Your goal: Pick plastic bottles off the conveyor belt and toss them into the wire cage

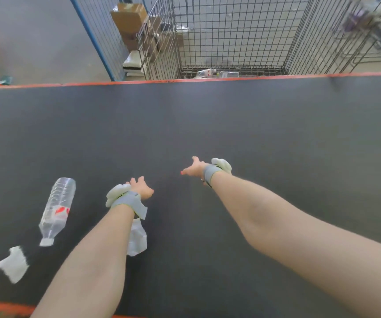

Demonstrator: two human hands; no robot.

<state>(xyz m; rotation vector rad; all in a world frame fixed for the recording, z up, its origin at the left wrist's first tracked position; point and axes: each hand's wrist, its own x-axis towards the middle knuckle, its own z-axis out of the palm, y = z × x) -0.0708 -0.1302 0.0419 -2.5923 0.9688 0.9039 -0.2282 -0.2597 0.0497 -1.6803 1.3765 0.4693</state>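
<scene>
Belt (208, 122) carries 1 bottle (56, 208), 2 scraps (13, 263) (136, 239); cage (230, 31) holds 2 bottles (205, 72) (229, 74).

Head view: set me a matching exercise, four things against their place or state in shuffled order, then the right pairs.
Things:
1. clear bottle
2. cardboard box
3. white scrap
4. right hand

Places or states:
A. open, holding nothing
B. lying on its side, cap toward the camera
C. beyond the belt, left of the wire cage
D. flat on the belt, by its near-left corner

Pairs: 1-B; 2-C; 3-D; 4-A
</scene>
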